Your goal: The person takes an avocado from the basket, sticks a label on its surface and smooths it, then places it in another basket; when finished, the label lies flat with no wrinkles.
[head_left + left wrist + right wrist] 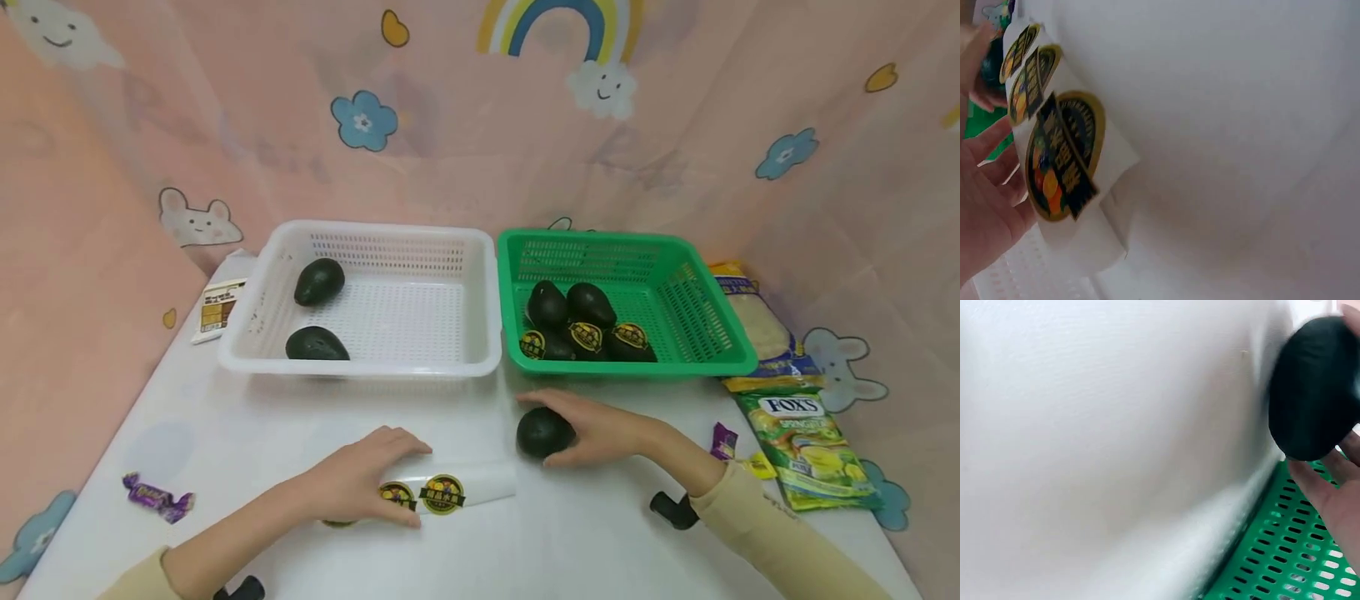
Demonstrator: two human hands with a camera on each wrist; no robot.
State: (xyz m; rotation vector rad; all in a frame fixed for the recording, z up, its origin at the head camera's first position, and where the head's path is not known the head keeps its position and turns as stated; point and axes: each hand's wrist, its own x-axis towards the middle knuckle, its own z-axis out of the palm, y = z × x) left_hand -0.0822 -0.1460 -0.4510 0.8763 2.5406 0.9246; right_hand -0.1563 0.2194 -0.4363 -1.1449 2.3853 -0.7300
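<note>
My right hand (600,427) grips a dark green avocado (542,433) from its right side, in front of the green basket. In the right wrist view, this avocado (1313,390) shows a smooth dark skin between thumb and fingers. Lower left of it, my left hand (356,477) curves over a white roll of stickers (487,486), thumb on the near side and fingers on the far side. Black-and-gold oval labels run along the roll (1079,244) in the left wrist view, and a loose paper corner lifts off it.
Two avocados (319,282) lie in the white basket (420,368). The green basket (697,367) holds several avocados (592,305), some with stickers. A purple-wrapped candy (157,497) lies at left. Snack bags (810,450) and small candies (723,440) are at right.
</note>
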